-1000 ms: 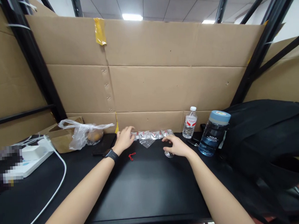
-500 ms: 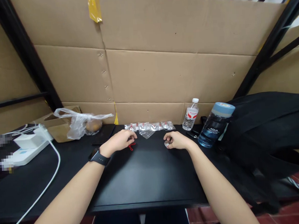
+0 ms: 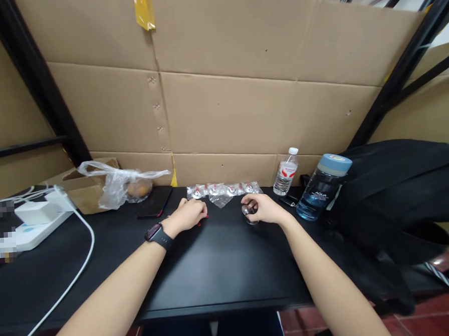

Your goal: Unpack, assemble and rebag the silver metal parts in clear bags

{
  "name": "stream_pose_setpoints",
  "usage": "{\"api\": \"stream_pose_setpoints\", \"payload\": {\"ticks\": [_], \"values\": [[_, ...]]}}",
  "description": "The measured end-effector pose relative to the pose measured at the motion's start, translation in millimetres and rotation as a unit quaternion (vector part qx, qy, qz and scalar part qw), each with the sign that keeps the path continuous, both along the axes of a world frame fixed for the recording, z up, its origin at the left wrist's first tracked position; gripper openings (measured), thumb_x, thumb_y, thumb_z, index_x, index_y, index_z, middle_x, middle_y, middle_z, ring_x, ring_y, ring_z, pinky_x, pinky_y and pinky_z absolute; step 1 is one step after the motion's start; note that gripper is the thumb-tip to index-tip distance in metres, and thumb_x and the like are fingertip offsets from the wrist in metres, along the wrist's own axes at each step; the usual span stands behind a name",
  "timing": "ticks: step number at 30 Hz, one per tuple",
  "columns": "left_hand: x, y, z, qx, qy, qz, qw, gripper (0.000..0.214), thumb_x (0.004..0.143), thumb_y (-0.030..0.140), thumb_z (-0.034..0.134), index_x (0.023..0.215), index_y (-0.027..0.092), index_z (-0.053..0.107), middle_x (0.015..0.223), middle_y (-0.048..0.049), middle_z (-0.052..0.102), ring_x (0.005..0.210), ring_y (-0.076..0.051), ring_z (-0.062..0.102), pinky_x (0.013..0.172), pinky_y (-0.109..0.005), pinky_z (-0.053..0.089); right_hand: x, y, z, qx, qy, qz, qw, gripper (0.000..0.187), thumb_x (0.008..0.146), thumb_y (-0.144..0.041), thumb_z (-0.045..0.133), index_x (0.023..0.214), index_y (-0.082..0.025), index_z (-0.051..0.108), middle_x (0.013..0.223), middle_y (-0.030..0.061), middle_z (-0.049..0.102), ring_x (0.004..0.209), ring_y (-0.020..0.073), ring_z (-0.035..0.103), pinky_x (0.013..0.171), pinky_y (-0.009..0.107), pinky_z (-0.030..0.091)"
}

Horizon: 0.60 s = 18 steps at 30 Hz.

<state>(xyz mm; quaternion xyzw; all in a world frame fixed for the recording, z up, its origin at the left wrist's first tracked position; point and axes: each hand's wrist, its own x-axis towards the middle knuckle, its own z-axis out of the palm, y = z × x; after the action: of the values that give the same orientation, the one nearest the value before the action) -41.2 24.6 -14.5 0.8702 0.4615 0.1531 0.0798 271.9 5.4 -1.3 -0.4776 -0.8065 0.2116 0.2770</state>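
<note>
My left hand (image 3: 187,215), with a dark watch (image 3: 159,235) on the wrist, rests low over the black table with its fingers closed on a thin red cord (image 3: 206,216). Most of the cord is hidden under the fingers. In my right hand (image 3: 265,208), thumb and fingers grip the rim of a small round shiny disc (image 3: 248,218), tilted just above or touching the tabletop; I cannot tell which. Behind the hands lies a row of clear packets (image 3: 231,189) holding round silvery pieces with red bits, with one clear flap (image 3: 221,201) sticking out forward.
At right stand a water bottle (image 3: 286,172), a blue-lidded bottle (image 3: 323,188) and a black bag (image 3: 395,194). At left are a power strip (image 3: 34,233) with a white cable, a plastic bag (image 3: 116,188) and a dark flat object (image 3: 151,204). Cardboard (image 3: 222,118) walls the back.
My left hand has turned and shifted slightly right and down, covering more of the red cord. The disc in my right hand has been turned, so more of its round face shows.
</note>
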Motion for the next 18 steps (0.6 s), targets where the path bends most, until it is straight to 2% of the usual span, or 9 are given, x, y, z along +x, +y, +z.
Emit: {"api": "stream_pose_setpoints", "payload": {"ticks": [4,7,10,13,18], "values": [[9.1,-8.1,6.8,0.025,-0.056,-0.004,0.998,0.016,0.094,0.027,0.049,0.087,0.023,0.063,0.087,-0.0010,0.074,0.087,-0.019,0.067,0.093,-0.035,0.034,-10.3,-4.3,5.4,0.027,0.028,-0.004,0.999,0.038,0.064,-0.016,0.074,0.101,-0.019,0.071,0.094,0.0035,0.074,0.087,0.0195,0.068,0.079,0.030,0.051],[13.7,-14.2,16.8,0.021,-0.123,-0.014,0.992,0.013,0.093,0.033,0.055,0.092,0.024,0.065,0.090,-0.0002,0.075,0.089,-0.019,0.068,0.090,-0.031,0.038,-21.3,-7.0,4.7,0.023,0.074,-0.012,0.997,0.034,0.066,-0.019,0.075,0.100,-0.020,0.070,0.099,0.0044,0.074,0.087,0.0198,0.069,0.078,0.030,0.052],[15.8,-17.9,24.1,0.025,-0.180,-0.030,0.983,0.014,0.090,0.037,0.061,0.092,0.025,0.070,0.095,0.0004,0.076,0.089,-0.019,0.069,0.088,-0.028,0.042,-33.6,-9.6,0.7,-0.012,0.143,-0.008,0.990,0.038,0.069,-0.025,0.077,0.106,-0.019,0.068,0.101,0.0075,0.073,0.086,0.0208,0.071,0.072,0.030,0.054],[16.2,-18.2,25.5,0.034,-0.202,-0.026,0.978,0.018,0.090,0.040,0.064,0.094,0.026,0.074,0.098,0.0001,0.077,0.084,-0.019,0.069,0.085,-0.028,0.045,-45.9,-12.4,-3.8,-0.024,0.206,0.003,0.978,0.041,0.071,-0.029,0.078,0.110,-0.019,0.067,0.103,0.0097,0.072,0.090,0.0226,0.071,0.070,0.030,0.056],[20.3,-18.6,21.6,0.080,-0.199,-0.039,0.976,0.017,0.093,0.037,0.062,0.096,0.026,0.076,0.098,-0.0008,0.077,0.095,-0.021,0.068,0.087,-0.031,0.042,-62.4,-17.7,-8.3,0.001,0.304,0.042,0.952,0.043,0.072,-0.026,0.079,0.111,-0.021,0.065,0.116,0.0100,0.068,0.102,0.0239,0.068,0.073,0.031,0.058]]}}
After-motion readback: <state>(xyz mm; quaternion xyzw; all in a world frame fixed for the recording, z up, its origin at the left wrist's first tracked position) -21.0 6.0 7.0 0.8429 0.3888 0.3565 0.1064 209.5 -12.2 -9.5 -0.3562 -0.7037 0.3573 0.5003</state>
